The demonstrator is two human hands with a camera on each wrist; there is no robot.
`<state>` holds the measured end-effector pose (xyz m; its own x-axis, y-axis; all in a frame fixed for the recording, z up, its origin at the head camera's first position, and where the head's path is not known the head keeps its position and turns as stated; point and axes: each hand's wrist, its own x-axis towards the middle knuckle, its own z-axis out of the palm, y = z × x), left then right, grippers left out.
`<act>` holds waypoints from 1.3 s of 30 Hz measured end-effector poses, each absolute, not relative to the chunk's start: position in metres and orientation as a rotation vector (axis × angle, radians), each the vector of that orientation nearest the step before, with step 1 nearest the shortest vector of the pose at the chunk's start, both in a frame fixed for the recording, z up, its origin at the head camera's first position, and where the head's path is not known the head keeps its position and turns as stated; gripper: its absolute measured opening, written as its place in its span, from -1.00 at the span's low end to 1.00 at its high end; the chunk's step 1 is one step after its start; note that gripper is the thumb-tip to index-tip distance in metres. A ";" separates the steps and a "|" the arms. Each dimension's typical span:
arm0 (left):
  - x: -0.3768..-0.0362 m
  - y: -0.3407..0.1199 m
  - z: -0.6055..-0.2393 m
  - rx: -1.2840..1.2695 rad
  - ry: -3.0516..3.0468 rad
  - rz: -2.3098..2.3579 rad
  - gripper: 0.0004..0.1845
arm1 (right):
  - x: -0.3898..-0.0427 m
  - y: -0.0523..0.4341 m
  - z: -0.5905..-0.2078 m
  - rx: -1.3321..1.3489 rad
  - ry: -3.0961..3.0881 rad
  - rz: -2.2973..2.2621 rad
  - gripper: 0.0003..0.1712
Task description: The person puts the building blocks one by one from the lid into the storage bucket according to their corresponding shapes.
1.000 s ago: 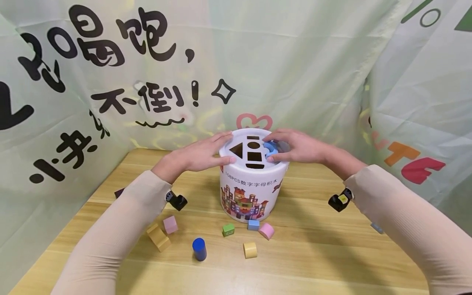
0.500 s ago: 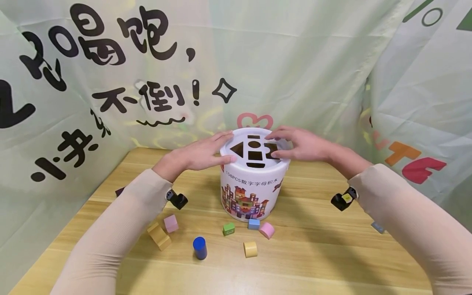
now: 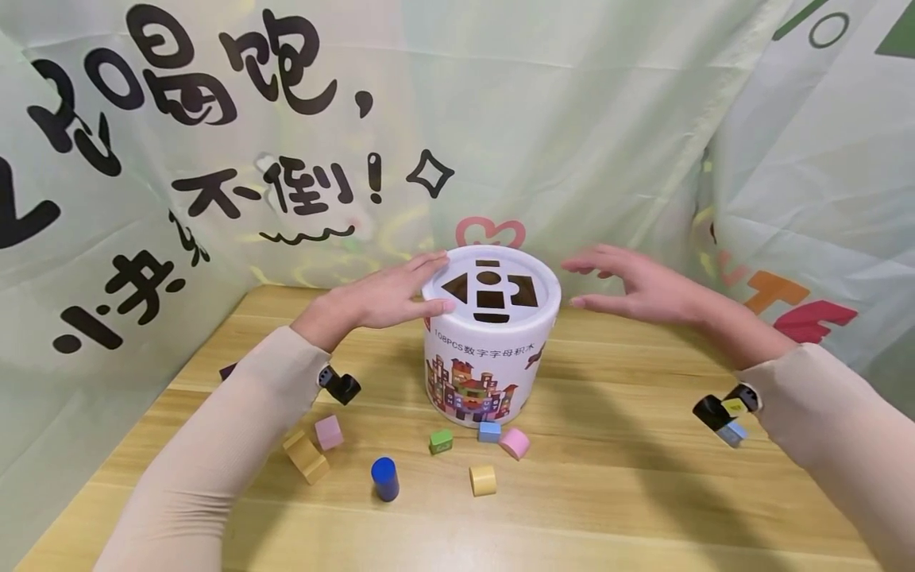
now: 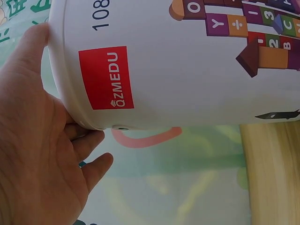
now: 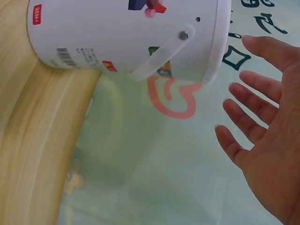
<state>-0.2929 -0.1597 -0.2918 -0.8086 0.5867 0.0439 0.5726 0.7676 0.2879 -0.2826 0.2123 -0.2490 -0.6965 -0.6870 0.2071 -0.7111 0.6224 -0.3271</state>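
A white block bucket (image 3: pixel 480 349) stands upright on the table, its lid (image 3: pixel 507 316) cut with several shaped holes. My left hand (image 3: pixel 382 298) rests against the left rim, thumb at the front and fingers towards the back. In the left wrist view the fingers (image 4: pixel 89 143) lie along the bucket's edge, beside a red label (image 4: pixel 107 78). My right hand (image 3: pixel 646 286) is in the air just right of the bucket, fingers spread and holding nothing. The right wrist view shows that hand (image 5: pixel 269 122) apart from the rim, and the bucket's white handle (image 5: pixel 164 51) hanging down.
On the wooden table (image 3: pixel 572 508), in front of the bucket, lie a green block (image 3: pixel 441 442), a light blue block (image 3: pixel 489 431), a pink block (image 3: pixel 515 443), a yellow block (image 3: pixel 482 480) and a blue cylinder (image 3: pixel 385 479). A printed curtain (image 3: pixel 572 119) stands behind.
The blue arch-shaped block under my right fingers has gone from view at the lid's right-hand hole, now dark. My right hand has moved right, off the lid. The left hand stays at the rim.
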 end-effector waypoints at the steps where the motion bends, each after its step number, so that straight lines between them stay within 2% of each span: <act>1: -0.293 -0.160 -0.291 0.956 2.907 0.452 -0.01 | -0.281 0.216 -0.250 1.196 -2.764 0.605 -0.43; 7: -0.292 -0.160 -0.291 0.973 2.905 0.469 0.01 | -0.270 0.243 -0.259 1.165 -2.724 0.641 -0.43; 22: -0.291 -0.161 -0.294 0.966 2.911 0.491 0.04 | -0.232 0.308 -0.295 0.817 -2.769 0.738 -0.40; 39: -0.291 -0.160 -0.296 0.971 2.914 0.480 0.03 | -0.203 0.381 -0.362 0.546 -2.859 0.859 -0.42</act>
<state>-0.2915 -0.1603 -0.2960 -0.8045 0.5904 0.0652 0.5802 0.7574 0.2995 -0.2026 0.3810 -0.3624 -0.9298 -0.3079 0.2017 -0.3681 0.7755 -0.5128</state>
